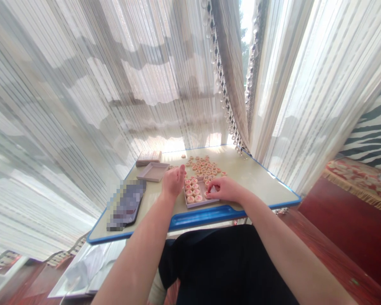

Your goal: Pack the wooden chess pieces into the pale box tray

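A shallow white tray [197, 204] holds round wooden game pieces with red marks, laid in rows. My right hand [224, 188] rests over the tray's right side, fingers curled in a pinch on a piece [207, 194]. My left hand [173, 180] sits just left of the tray, fingers closed and raised; what it holds, if anything, is hidden. A loose pile of the same wooden pieces [205, 165] lies on the table beyond the tray.
The small table [260, 178] has a blue rim and a blue groove at the front edge. A second shallow tray [153, 171] and a flat box [148, 157] sit at the back left. A dark phone [127, 204] lies at left. Curtains surround the table.
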A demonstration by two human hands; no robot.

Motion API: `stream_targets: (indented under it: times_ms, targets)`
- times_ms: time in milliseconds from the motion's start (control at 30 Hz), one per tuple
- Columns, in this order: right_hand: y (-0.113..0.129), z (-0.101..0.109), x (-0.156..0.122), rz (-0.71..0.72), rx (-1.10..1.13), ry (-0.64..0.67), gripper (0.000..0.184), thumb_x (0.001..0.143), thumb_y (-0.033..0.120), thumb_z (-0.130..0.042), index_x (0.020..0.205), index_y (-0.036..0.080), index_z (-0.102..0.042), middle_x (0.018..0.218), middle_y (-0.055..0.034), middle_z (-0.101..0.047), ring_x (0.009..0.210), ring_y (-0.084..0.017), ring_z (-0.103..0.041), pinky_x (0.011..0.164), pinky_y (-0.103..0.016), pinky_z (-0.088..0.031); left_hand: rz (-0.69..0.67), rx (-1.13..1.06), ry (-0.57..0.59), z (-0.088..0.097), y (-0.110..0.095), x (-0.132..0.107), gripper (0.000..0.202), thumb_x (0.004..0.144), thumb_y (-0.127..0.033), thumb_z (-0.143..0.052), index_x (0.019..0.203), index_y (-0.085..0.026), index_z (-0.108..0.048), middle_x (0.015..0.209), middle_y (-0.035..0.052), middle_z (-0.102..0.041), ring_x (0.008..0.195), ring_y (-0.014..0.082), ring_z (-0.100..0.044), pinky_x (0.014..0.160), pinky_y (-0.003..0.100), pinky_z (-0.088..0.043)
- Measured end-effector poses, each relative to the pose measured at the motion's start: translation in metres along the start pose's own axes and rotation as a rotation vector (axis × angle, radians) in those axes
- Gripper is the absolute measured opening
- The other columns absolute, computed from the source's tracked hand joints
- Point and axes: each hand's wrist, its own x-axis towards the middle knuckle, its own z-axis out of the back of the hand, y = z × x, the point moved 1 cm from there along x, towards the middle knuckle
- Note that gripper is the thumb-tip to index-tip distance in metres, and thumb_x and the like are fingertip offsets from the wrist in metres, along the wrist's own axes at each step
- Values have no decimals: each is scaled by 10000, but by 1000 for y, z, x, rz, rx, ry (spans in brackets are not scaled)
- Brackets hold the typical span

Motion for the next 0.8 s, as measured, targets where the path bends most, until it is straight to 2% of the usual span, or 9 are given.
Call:
stream_targets:
  times_ms: [167, 400, 667, 800]
  targets:
    - [-1, -1, 0, -4, 13, 10, 315, 680, 426, -673, 916, 220, -708, 561, 40, -501, 521, -88, -430, 532, -222, -299, -3, 26, 3, 0, 0, 0, 567, 939, -415, -253, 581, -178, -622, 603, 47, -657, 582, 135, -577, 588, 262, -367]
    - [1, 0, -1, -31, -27, -1, 245, 680, 428, -667, 787, 210, -697, 554, 40, -496, 521, -85, -425, 530, -221, -296, -13, 57, -2, -1, -1, 2, 550, 932, -420, -271, 573, -179, -610, 601, 51, -651, 594, 147, -576, 578, 270, -349]
    - [-2, -1, -3, -19, 2, -5, 291, 683, 414, -668, 913, 242, -715, 555, 43, -504, 516, -85, -423, 526, -220, -300, -10, 37, 4, 0, -2, 1, 585, 939, -423, -233, 563, -184, -611, 581, 39, -636, 576, 137, -573, 583, 265, -356]
    - [-1, -1, -3, 3, 34, 24, 244, 708, 378, -642, 883, 234, -733, 553, 33, -517, 519, -87, -431, 529, -221, -308, -15, 39, 2, 1, -2, 1, 584, 938, -422, -230, 563, -185, -609, 571, 41, -633, 574, 139, -576, 578, 265, -355]
